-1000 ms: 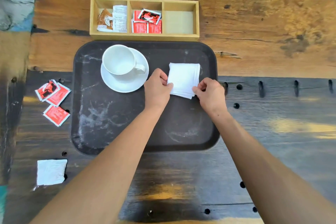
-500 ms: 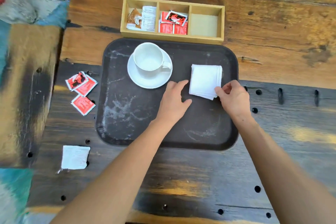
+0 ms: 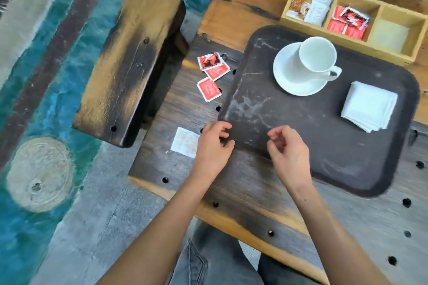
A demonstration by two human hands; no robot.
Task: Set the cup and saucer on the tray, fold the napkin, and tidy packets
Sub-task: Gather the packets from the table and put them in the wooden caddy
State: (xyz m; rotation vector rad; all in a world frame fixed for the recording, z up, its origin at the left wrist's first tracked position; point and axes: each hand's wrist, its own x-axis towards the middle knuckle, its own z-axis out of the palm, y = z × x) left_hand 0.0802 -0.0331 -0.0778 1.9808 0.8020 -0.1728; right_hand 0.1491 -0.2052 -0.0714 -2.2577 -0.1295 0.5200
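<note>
On a scorched wooden table (image 3: 243,183), a dark tray (image 3: 324,146) carries a white cup (image 3: 316,55) on its saucer (image 3: 294,85), with a folded napkin (image 3: 369,106) lying apart to their right. Both hands hover at the tray's near-left corner: the left hand (image 3: 214,146) with fingers loosely curled, grasping nothing, just beside a white packet (image 3: 185,142); the right hand (image 3: 289,148) likewise half-curled and empty above the tray's edge. Three red packets (image 3: 212,75) lie scattered on the table left of the tray. Beyond the tray, a three-compartment wooden box (image 3: 347,18) holds brown and white packets at left, red ones in the middle. A charred bench (image 3: 129,65) stands left of the table over a painted floor (image 3: 34,122).
</note>
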